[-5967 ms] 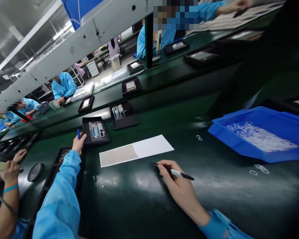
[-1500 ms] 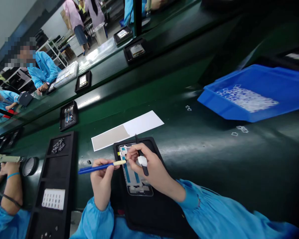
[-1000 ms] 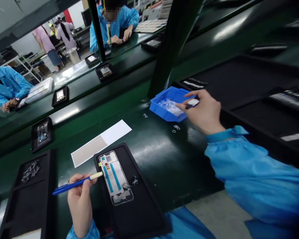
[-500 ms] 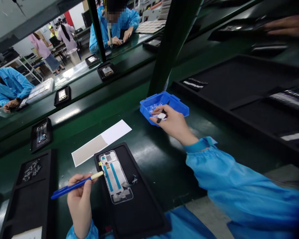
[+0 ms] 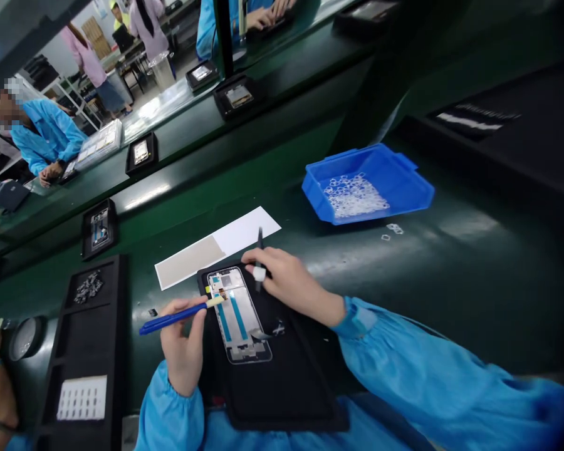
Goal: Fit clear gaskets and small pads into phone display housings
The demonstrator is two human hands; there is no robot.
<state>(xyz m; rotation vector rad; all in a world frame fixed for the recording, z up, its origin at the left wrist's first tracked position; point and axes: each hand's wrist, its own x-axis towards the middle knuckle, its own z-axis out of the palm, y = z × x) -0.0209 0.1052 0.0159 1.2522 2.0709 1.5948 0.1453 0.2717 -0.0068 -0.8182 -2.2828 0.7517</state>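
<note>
Head view shows the left hand (image 5: 182,351) pinching a blue pen (image 5: 172,318) and the right hand (image 5: 286,283) gripping black tweezers (image 5: 259,250) over a phone frame (image 5: 239,315).

one blue bin (image 5: 407,185); left of it one white sheet (image 5: 244,232), one phone frame (image 5: 239,316), one blue pen (image 5: 169,319), one black tool (image 5: 260,241), one left hand (image 5: 183,351), one right hand (image 5: 289,285).

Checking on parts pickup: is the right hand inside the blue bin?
No, the right hand sits by the phone frame on the black tray, apart from the blue bin.
</note>
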